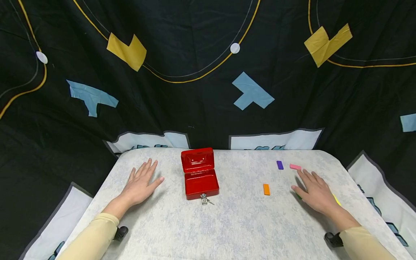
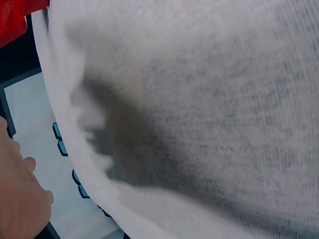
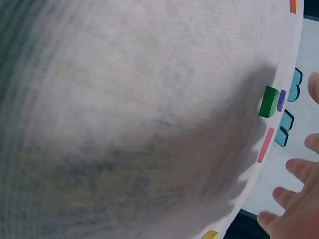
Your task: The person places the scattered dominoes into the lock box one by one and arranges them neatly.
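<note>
My left hand [image 1: 139,186] is held above the left part of the table with its fingers spread, holding nothing. To its right stands a red metal box [image 1: 202,182], lid raised, with a padlock [image 1: 204,198] and key at its front. On the right side my right hand [image 1: 313,191] hovers over the cloth, fingers extended and nothing gripped. Near it lie a pink block [image 1: 295,167], a purple block [image 1: 280,165] and an orange block [image 1: 266,189]. A green block [image 3: 269,102] and a yellow block [image 3: 210,234] are mostly hidden by that hand in the head view.
A pale patterned cloth covers the table [image 1: 240,227], whose far edge runs behind the red box. Beyond it hangs a dark curtain [image 1: 195,108] with yellow and blue patches. Black wrist straps [image 1: 121,233] show at both sleeves.
</note>
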Available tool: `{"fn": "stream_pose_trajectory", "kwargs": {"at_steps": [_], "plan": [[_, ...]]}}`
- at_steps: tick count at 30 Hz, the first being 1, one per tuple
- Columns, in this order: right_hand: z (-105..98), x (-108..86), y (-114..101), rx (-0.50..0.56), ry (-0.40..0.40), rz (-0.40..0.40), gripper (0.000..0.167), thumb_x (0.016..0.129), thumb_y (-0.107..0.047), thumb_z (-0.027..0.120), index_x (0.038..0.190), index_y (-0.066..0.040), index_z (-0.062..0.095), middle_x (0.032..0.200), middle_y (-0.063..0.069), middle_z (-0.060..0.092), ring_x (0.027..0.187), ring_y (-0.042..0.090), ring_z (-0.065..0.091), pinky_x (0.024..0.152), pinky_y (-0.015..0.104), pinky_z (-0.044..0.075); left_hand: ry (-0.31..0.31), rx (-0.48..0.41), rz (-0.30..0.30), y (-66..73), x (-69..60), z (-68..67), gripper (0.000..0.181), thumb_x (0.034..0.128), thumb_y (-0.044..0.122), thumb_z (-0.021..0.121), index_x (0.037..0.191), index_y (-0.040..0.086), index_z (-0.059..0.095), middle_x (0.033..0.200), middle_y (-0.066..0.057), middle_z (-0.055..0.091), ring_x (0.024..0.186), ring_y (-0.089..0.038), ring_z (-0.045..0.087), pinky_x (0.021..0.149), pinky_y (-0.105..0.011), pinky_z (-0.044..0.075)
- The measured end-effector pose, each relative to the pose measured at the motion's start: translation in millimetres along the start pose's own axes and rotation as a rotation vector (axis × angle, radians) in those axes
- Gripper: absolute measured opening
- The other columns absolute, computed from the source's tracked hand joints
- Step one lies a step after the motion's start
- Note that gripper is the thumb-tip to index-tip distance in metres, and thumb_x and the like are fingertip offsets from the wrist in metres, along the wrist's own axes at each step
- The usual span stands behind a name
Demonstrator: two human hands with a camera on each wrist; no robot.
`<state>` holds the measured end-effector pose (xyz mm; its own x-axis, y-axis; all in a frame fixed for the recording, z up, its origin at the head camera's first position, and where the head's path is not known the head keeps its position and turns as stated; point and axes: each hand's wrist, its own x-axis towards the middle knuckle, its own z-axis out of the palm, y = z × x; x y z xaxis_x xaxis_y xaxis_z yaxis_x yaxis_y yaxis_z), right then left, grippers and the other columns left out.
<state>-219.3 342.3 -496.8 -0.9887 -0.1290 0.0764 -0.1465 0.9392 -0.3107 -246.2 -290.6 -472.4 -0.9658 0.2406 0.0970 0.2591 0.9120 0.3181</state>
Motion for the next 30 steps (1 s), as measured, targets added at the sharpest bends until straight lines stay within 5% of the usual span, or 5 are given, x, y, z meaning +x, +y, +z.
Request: {"fn": "stream_pose_trajectory", "kwargs": {"at_steps": [10,30], "plan": [[-6,-3.7,0,0.073,0.004,-0.041,0.081,0.102,-0.049,0.059,0.158,0.001,0.029,0.158,0.031,0.032,0.142,0.055,0.026,0.107,0.073,0.023,0.071,-0.067,0.067,7.3,0.5,6.6,0.081,0.103,0.058,0.049,0.163,0.01,0.024,0.17,-0.017,0.014,0.153,-0.042,0.015,0.118,-0.065,0.006],[-10,-11.1,11,0.157,-0.059,0.001,0.075,0.1,-0.045,0.064,0.154,0.0,0.039,0.15,0.031,0.045,0.137,0.054,0.036,0.104,0.071,0.03,-0.01,-0.26,0.159,30.1,-1.2,16.9,0.069,0.0994,0.059,0.057,0.158,0.029,0.038,0.169,0.002,0.024,0.152,-0.031,0.027,0.113,-0.065,0.027]]}}
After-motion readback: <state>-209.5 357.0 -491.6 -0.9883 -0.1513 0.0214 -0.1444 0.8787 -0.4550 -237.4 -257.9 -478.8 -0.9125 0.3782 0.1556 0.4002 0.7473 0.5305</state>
